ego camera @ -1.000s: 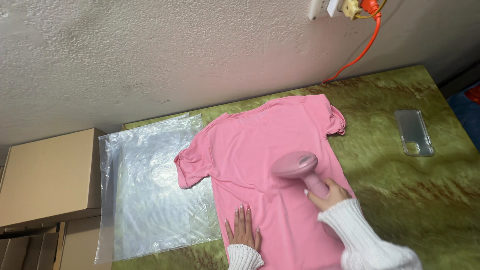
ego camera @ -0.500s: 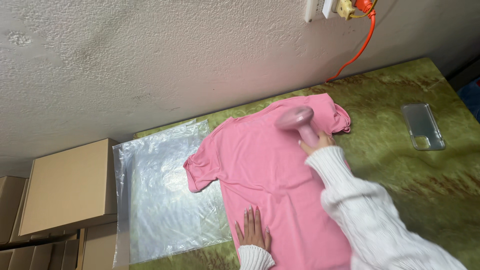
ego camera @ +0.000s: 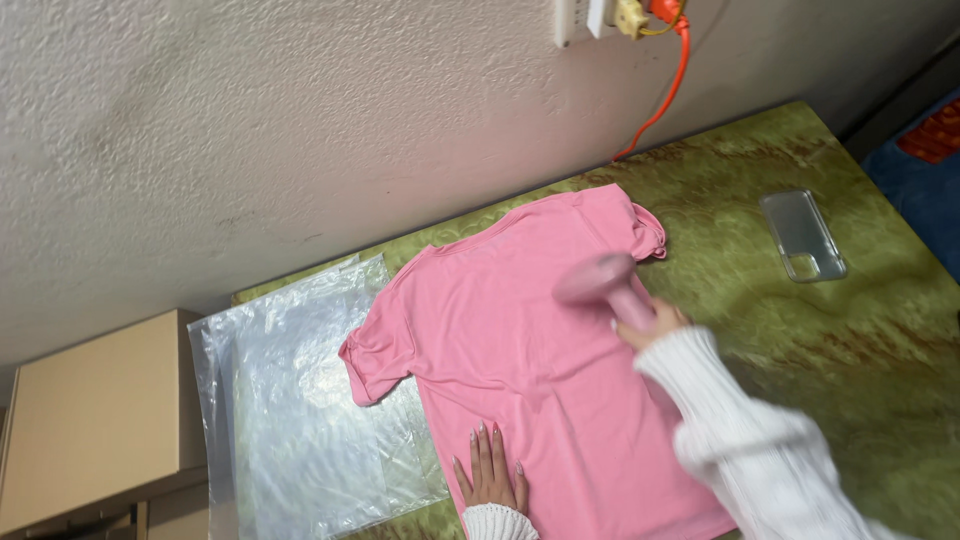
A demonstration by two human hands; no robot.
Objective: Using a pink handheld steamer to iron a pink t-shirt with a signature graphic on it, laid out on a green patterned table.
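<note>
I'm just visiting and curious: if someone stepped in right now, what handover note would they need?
Left hand: flat on the pink T-shirt near its hem, pinning it.
Right hand: grip closed on the pink handheld steamer, over the shirt's upper right, blurred.
Shirt lies spread on the green table, one sleeve over the clear plastic bag.
Done: shirt laid out. Left: how much is smoothed cannot be told.

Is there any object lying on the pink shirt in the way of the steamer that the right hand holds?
Nothing visible does. The pink shirt lies bare under the pink steamer in the right hand. The left hand presses the hem, away from it.
</note>
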